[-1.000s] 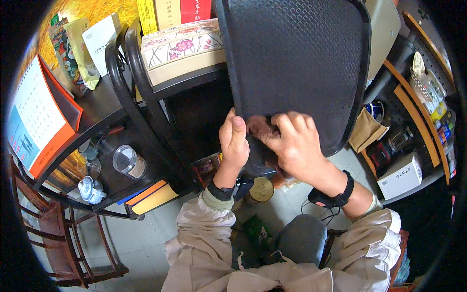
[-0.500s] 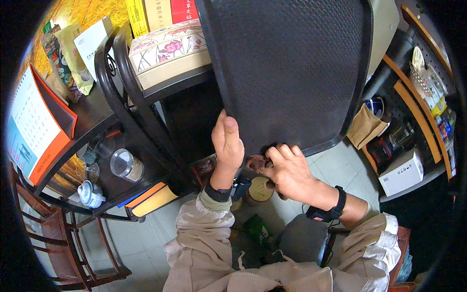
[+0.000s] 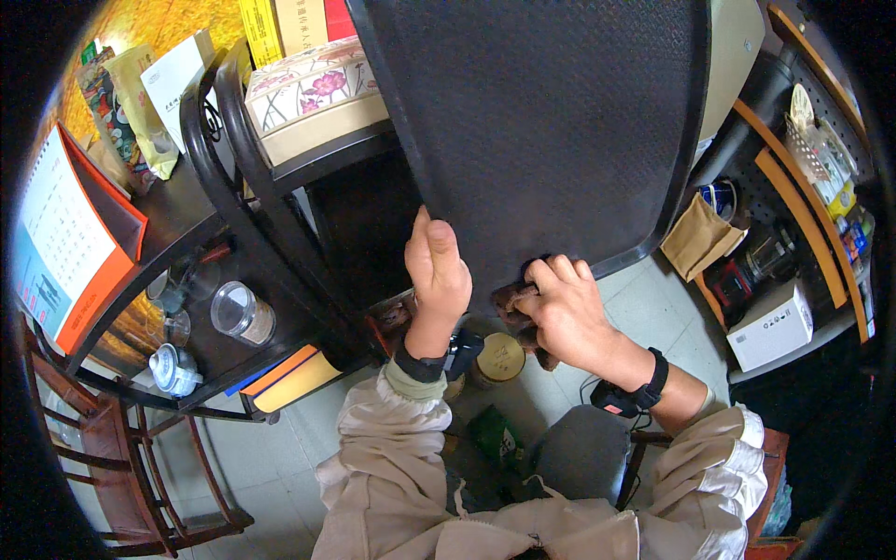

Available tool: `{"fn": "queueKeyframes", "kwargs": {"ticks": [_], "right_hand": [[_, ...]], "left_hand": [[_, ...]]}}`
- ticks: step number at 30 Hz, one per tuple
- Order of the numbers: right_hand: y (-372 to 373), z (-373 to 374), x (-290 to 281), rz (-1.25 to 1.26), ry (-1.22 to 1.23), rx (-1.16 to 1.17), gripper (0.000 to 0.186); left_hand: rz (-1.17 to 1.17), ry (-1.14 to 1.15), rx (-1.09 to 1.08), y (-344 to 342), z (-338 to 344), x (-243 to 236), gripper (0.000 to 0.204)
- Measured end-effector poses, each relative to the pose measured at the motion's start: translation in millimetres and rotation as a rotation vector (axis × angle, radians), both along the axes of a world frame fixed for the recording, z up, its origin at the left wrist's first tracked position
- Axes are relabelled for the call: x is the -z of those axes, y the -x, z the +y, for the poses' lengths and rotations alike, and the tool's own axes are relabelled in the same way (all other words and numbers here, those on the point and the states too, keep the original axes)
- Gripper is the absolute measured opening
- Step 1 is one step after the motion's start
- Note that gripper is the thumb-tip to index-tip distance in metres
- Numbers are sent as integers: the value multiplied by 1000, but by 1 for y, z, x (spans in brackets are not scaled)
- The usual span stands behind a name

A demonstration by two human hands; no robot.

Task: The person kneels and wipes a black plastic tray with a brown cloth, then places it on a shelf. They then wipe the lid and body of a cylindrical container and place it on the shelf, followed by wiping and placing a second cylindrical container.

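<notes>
A large black textured tray [image 3: 551, 121] stands tilted up in front of me, filling the upper middle of the view. My left hand [image 3: 437, 271] grips its left edge near the bottom, thumb on the near side. My right hand [image 3: 574, 317] is closed on a crumpled brown cloth [image 3: 513, 303] and presses it to the tray's lower part, right of my left hand. Both wrists wear black straps with devices.
A black shelf unit [image 3: 187, 205] at left holds a standing calendar [image 3: 70, 233], jars [image 3: 243, 314], boxes [image 3: 308, 89] and folders. A wooden chair [image 3: 93, 448] stands lower left. A pegboard shelf at right carries a paper bag [image 3: 700, 238] and white box [image 3: 770, 331]. A round tin [image 3: 499, 359] is below.
The tray's left edge and my left hand have moved leftward since a second ago. My right hand with the brown cloth went down, then rose slightly along the tray's lower part.
</notes>
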State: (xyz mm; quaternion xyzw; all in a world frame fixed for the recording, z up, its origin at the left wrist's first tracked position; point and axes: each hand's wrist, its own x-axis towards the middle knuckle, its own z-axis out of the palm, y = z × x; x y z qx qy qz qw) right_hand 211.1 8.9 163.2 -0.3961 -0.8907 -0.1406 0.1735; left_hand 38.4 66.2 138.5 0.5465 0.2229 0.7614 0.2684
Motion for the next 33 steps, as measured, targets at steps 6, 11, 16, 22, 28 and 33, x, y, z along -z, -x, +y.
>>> {"fn": "queueKeyframes", "kwargs": {"ticks": [6,11,16,22,28,33], "right_hand": [[3,-11,3,173,207,-18,32],[7,-12,8,190,369,20,40],[-1,-9,6,142,179,31,35],[-7,-7,2,116,75,116,33],[8,-19,17,149,96,-7,30],[-4,-17,21,99,-5,14,30]], "left_hand": [[29,-31,-128,-6,2,-3,56],[69,-5,-205,-1,-3,-4,56],[62,52,-330,2,-2,-4,55],[40,43,-283,2,-5,-9,50],[94,52,-252,-1,-10,-12,42],[48,146,-253,-2,-11,-13,37]]}}
